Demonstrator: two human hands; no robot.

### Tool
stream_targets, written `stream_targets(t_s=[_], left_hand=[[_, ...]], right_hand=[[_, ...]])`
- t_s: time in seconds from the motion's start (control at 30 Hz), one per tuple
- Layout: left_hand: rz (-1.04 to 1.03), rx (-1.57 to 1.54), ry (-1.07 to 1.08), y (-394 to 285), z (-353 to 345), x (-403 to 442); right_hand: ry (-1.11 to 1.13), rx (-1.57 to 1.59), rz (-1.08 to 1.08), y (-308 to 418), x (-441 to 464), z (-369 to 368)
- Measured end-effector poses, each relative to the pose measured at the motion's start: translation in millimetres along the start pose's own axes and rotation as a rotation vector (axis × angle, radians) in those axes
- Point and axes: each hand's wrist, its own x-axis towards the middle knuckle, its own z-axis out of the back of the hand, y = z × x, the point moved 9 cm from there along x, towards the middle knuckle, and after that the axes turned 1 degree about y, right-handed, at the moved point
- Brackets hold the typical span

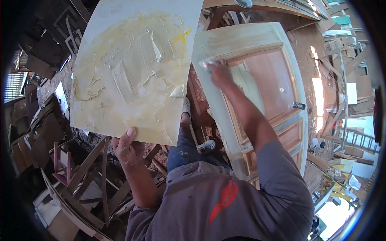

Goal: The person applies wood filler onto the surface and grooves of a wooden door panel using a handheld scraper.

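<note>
My left hand (127,150) grips the lower edge of a flat board (100,116), its thumb on top. Thick pale-yellow putty (132,60) is smeared across that board in ridges and strokes. Over the upper left of a wooden panel door (273,68), my right hand (220,74) is closed round a small, motion-blurred tool with a whitish end (207,63); its kind is unclear. Pale filler coats the door's outer frame and a strip of the large panel beside my right forearm. A small black object (298,105) rests at the door's right side.
Broken timber (88,164) and boards are heaped at the left. Wood scraps (341,68) and a frame of slats stand at the right. Another wooden piece (265,10) lies beyond the door's top. My shoe (206,146) is beside the door's left edge.
</note>
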Motion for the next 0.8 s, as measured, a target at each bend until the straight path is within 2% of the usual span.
stream_targets(t_s=[0.13,0.3,0.53,0.63,0.8], left_hand=[[-0.020,0.041,-0.056,4,-7,21],[0.004,0.052,-0.062,9,-3,24],[0.018,0.011,-0.088,12,0,4],[0.042,0.009,-0.057,10,3,-15],[0.061,0.001,-0.058,13,4,-60]], right_hand=[[0.057,-0.041,-0.050,-4,71,-7],[0.166,-0.092,-0.082,-4,52,-38],[0.226,-0.034,-0.034,24,-88,-26],[0.159,-0.102,-0.007,34,-162,-18],[0.239,0.007,-0.084,37,-287,-18]])
